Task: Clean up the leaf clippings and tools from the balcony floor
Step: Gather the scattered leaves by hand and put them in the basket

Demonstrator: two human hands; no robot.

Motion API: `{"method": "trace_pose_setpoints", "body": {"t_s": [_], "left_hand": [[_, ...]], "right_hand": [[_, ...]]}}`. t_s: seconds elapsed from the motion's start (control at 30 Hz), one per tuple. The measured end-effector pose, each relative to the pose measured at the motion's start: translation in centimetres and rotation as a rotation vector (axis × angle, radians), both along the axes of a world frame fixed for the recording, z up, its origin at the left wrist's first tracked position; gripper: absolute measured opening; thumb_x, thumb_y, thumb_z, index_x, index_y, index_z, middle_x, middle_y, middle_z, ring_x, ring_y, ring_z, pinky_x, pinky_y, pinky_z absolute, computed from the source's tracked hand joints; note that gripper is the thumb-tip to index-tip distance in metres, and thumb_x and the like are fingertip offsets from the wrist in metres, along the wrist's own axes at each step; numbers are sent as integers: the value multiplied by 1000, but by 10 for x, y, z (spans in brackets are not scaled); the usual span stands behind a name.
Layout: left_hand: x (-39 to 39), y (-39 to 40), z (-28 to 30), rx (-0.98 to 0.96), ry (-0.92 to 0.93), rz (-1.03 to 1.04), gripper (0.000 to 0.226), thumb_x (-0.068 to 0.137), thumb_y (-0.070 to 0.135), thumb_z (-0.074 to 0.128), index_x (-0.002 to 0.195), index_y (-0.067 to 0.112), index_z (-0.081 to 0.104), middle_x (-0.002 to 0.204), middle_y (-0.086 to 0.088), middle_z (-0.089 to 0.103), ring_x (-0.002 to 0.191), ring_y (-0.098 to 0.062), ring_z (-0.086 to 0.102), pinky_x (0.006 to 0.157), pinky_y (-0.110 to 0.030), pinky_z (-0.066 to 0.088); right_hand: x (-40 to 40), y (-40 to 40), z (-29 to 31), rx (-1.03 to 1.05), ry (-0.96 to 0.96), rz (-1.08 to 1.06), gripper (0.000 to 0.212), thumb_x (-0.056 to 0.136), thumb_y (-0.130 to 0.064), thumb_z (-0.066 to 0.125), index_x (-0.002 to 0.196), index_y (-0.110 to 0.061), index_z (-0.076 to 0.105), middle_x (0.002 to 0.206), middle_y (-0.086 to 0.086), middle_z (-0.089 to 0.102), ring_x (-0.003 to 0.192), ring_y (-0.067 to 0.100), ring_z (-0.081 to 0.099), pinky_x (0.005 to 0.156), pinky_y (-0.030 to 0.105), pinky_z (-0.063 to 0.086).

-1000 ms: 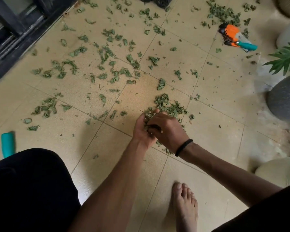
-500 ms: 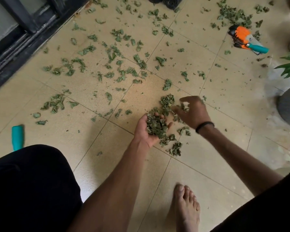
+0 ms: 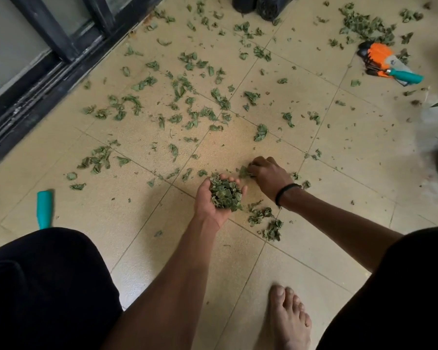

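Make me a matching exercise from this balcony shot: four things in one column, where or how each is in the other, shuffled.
1. left hand
2. right hand
3. orange tool bundle
4. teal handle

A. far right, beside a leaf heap
B. cupped, full of clippings
C. near the left knee
D. picking a leaf off the floor

Pairs: 1-B, 2-D, 3-A, 4-C

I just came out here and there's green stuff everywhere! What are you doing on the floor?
A person is picking leaf clippings off the balcony floor by hand. The left hand is cupped, holding a pile of leaves, while the right hand pinches up another leaf beside it. Many clippings are scattered on the tiles, and the orange and teal tools lie untouched at the far right.
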State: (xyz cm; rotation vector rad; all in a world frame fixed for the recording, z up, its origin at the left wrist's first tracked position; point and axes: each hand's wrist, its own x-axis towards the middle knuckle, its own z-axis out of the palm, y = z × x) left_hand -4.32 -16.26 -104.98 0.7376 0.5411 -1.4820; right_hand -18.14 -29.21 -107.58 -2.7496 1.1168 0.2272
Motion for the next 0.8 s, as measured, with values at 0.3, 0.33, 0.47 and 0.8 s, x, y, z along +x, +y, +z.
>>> {"method": "trace_pose_setpoints", "body": {"t_s": [0.3, 0.33, 0.47, 0.8], "left_hand": [[-6, -12, 1, 22, 29, 52, 36, 102, 33, 39, 87, 11, 63, 87, -13, 62, 80, -28, 63, 105, -50, 49], [-7, -14, 2, 36, 18, 47, 35, 102, 32, 40, 89, 10, 64, 88, -13, 63, 81, -28, 64, 102, -50, 51], [-14, -22, 3, 72, -72, -24, 34, 102, 31, 48, 112, 6, 68, 101, -14, 68, 90, -26, 67, 96, -41, 54], [-10, -20, 16, 95, -130, -186, 44, 104, 42, 48, 127, 11, 70, 128, -14, 70, 120, -29, 67, 112, -44, 47]], "right_hand": [[1, 5, 70, 241, -572, -330, 30, 87, -15, 78, 117, -14, 74, 116, 6, 72, 103, 19, 68, 90, 32, 59], [5, 15, 80, 266, -600, -286, 31, 88, -17, 77, 118, -14, 73, 118, 6, 71, 104, 17, 68, 89, 29, 59], [23, 59, 92, 226, -554, -87, 25, 92, -12, 70, 117, -14, 73, 121, 7, 68, 105, 17, 66, 88, 20, 56], [17, 87, 63, -161, -67, 85, 46, 99, -32, 59, 142, -18, 54, 151, 8, 51, 146, 38, 36, 107, 69, 36]]}}
